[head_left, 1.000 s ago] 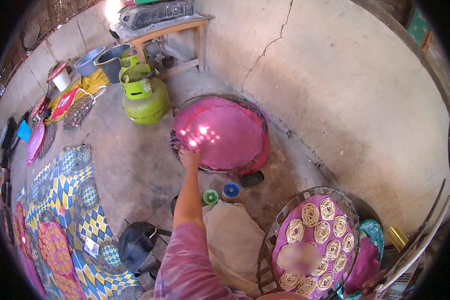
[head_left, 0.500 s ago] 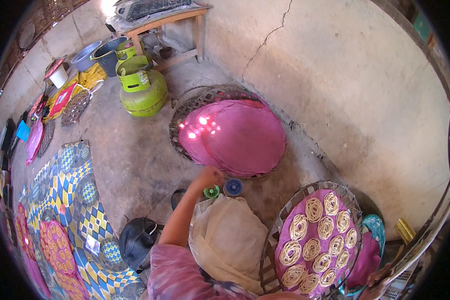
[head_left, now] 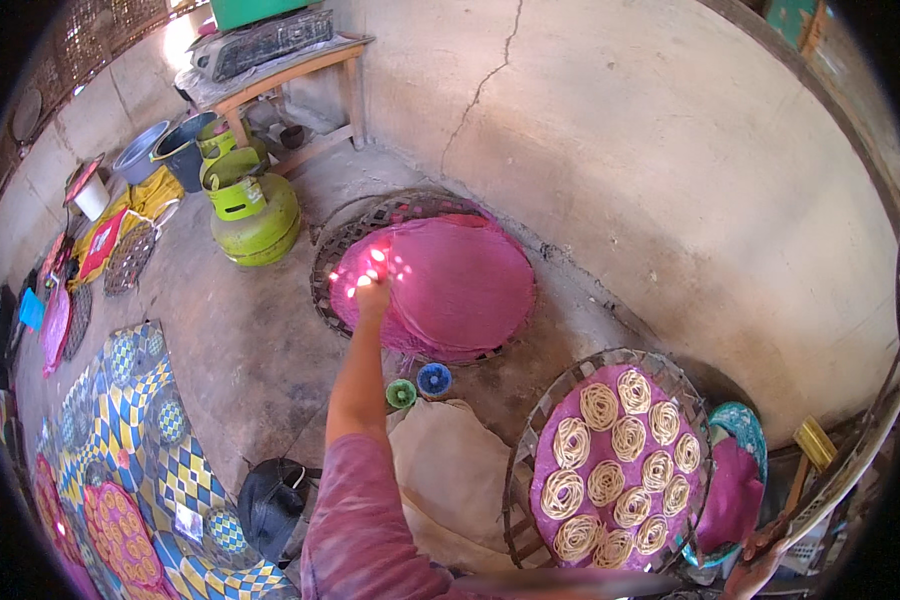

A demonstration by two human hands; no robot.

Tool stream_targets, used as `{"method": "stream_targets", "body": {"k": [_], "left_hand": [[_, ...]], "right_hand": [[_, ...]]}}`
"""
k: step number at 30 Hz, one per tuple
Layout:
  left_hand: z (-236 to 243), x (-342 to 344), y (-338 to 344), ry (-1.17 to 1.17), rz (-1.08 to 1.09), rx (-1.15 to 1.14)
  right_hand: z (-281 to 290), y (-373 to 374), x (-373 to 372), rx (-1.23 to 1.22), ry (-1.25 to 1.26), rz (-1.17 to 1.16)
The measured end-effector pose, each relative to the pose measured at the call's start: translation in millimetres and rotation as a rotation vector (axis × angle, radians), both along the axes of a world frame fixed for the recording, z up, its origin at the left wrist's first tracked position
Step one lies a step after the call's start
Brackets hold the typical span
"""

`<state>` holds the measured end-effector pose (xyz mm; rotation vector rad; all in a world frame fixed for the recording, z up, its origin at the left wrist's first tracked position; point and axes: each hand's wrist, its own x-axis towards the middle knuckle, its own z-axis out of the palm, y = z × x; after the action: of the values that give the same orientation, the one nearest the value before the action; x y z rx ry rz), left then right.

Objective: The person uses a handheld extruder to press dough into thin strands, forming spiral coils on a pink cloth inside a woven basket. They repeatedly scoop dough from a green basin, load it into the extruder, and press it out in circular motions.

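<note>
My left hand (head_left: 373,290) reaches forward to the left part of the pink cloth (head_left: 460,280) on a woven basket tray (head_left: 400,210); bright sun spots make its fingers hard to read. Below that tray stand a green cup (head_left: 401,393) and a blue cup (head_left: 434,380). A pale cloth (head_left: 450,480) lies beside my forearm. To the right, another woven tray (head_left: 535,420) bears pink cloth with several coils of pale noodle-like strands (head_left: 606,482). What appears to be my right hand (head_left: 755,565) is partly visible at the lower right, its grip unclear.
Green gas cylinders (head_left: 255,225) stand by a wooden table (head_left: 280,65). A patterned mat (head_left: 185,470) with pink trays and a black bag (head_left: 270,505) lie at left. A turquoise basin (head_left: 740,430) sits at right beside the cracked wall (head_left: 690,180).
My left hand drew back toward the cups, then moved forward onto the pink cloth again. The cloth has shifted on its tray, showing more lattice along the upper left. The view has shifted.
</note>
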<state>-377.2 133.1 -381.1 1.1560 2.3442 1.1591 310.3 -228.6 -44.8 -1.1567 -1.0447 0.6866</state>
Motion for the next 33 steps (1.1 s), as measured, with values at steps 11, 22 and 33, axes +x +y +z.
{"method": "stream_targets", "body": {"k": [11, 22, 33], "left_hand": [[315.8, -5.5, -47.7, 0.470, -0.247, 0.605], [476.7, 291.4, -151.1, 0.365, -1.272, 0.286], [484.7, 346.7, -183.8, -0.512, -1.206, 0.639]], "right_hand": [[-36.2, -57.2, 24.0, 0.137, 0.067, -0.038], [-37.1, -112.1, 3.9, 0.272, 0.192, -0.098], [-35.2, -150.5, 6.1, 0.297, 0.221, -0.173]]}}
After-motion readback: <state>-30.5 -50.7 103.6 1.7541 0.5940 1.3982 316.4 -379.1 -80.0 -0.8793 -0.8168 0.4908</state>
